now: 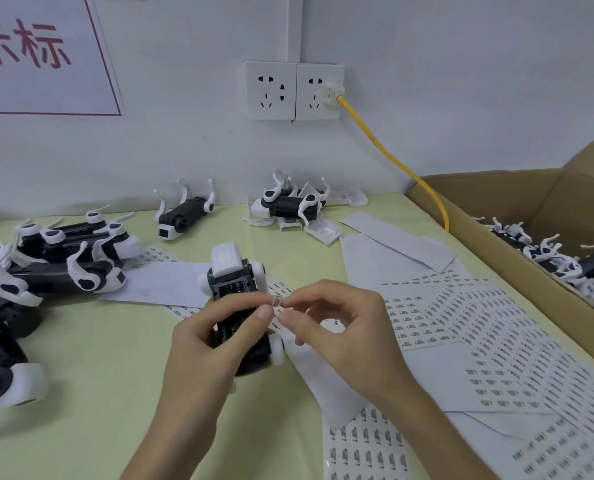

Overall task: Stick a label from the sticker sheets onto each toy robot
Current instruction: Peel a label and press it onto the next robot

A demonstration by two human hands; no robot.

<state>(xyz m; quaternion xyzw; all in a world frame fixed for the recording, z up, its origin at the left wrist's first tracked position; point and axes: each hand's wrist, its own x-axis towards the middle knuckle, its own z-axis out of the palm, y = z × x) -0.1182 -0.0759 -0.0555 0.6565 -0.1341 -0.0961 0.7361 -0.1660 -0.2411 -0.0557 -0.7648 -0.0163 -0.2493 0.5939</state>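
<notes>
- At the centre of the pale yellow-green table point(98, 393), the left hand point(209, 341) grips one toy robot point(235, 289), with the fingers curled round its black plastic body.
- The toy robot is held above the table surface. Its white ribbed cap points away from the person, and an open recess in the black shell faces the camera.
- The right hand point(347, 327) pinches a small rectangular label point(277, 302) between thumb and forefinger, just beside the robot's right edge.
- The two hands are close together, with their fingertips almost meeting at the label.
- The sticker sheets point(496, 330) are flat white paper printed with dense rows of small dark labels. They overlap on the table right of the hands.
- Left of the hands is a heap of robots point(63, 268) with black bodies and curved white legs.
- At the right edge is a brown cardboard box point(489, 199) with more robots inside.
</notes>
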